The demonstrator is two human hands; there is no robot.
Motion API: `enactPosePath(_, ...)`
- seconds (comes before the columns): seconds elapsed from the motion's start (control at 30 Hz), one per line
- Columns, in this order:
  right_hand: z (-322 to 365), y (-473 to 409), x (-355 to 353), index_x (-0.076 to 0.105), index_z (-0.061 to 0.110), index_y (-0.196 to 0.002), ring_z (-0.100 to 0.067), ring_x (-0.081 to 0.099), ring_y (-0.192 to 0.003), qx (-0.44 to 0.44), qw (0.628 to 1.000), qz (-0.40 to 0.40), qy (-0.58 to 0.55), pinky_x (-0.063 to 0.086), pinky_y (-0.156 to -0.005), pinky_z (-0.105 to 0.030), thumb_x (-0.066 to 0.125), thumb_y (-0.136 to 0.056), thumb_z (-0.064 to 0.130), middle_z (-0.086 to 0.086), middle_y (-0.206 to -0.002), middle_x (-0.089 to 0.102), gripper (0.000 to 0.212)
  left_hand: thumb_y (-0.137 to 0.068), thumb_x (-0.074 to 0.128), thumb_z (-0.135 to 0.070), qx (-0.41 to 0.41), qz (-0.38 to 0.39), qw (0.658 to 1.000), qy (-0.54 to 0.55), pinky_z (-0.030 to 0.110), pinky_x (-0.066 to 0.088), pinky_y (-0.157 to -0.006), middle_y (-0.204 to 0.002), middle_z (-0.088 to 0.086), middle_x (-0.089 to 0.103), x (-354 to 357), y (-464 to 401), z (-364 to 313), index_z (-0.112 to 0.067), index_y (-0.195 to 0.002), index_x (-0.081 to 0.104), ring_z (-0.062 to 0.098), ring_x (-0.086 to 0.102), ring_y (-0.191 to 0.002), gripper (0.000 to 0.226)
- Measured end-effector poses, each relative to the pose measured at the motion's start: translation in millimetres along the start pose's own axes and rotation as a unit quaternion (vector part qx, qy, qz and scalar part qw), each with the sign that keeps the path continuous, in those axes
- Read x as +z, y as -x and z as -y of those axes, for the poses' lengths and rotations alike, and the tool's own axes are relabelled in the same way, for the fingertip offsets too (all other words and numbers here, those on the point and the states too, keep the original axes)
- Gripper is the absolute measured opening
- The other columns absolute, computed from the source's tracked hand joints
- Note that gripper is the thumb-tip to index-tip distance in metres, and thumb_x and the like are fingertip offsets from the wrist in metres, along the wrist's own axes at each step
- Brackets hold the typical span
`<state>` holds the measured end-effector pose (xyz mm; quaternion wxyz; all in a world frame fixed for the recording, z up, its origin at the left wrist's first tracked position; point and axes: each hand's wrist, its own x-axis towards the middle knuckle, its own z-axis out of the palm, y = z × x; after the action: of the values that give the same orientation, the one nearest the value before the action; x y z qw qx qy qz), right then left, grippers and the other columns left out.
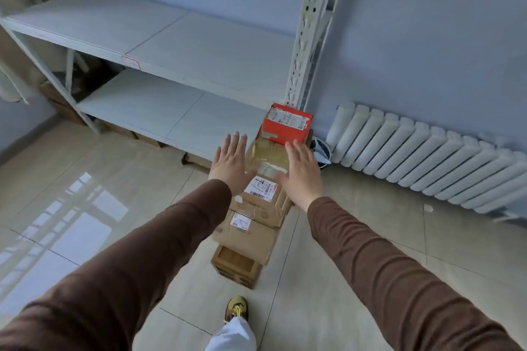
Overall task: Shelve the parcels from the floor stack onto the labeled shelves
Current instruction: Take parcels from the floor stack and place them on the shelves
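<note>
Tiled floor (342, 236), both hands (229, 164) (302, 172) flat-fingered above parcel stack (256, 208)

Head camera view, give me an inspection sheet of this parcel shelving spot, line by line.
Surface: tiled floor, glossy, window reflection.
Job's things: parcels stacked on floor, red box at far end; shelves bare where visible, label on edge.
Clutter: cardboard under lowest shelf; round object by radiator, unclear.
Hands: left hand and right hand open, above stack, holding nothing.
Cables: nothing seen.
Surroundings: radiator, blue wall, shoe.
</note>
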<state>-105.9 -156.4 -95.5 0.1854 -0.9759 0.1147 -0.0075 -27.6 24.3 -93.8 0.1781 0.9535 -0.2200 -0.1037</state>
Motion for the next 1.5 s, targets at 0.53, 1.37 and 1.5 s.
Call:
enactPosePath(0.53,-79.6,-151.7,1.7,0.021,0.011,-0.16,-0.023,0.034,-0.148,0.236,0.905,0.018,-0.353,0.03,-0.11,-0.026,0.044,-0.109,0.03,-0.004,-0.163,0.033,0.059,-0.104,0.05,-0.042,-0.122,0.061,0.957,0.258,0.045,0.029,-0.12,-0.166,0.013,0.023,30.8,-190.0,-31.6,-0.015,-0.163,0.006,0.033,0.031,-0.15,0.078)
enactPosePath(1.37,141.1,-186.3,-2.7,0.034,0.026,-0.147,-0.014,0.057,-0.125,-0.018,0.816,0.087,-0.572,0.055,-0.099,-0.031,0.06,-0.102,0.027,0.004,-0.142,0.049,0.052,-0.098,0.064,-0.011,-0.19,-0.325,0.759,0.531,0.023,0.06,-0.08,-0.112,-0.005,0.068,-125.6,-75.8,84.2,-0.02,-0.135,0.05,0.012,0.071,-0.101,0.041)
enactPosePath(1.5,242.9,-148.3,9.9,0.021,0.033,-0.157,-0.015,0.055,-0.126,-0.091,0.801,0.152,-0.572,0.052,-0.102,-0.035,0.057,-0.103,0.034,0.008,-0.151,0.039,0.065,-0.095,0.067,-0.009,-0.174,-0.391,0.741,0.517,0.039,0.06,-0.093,-0.12,0.008,0.068,-173.6,13.1,140.0,-0.023,-0.133,0.051,0.025,0.069,-0.113,0.043)
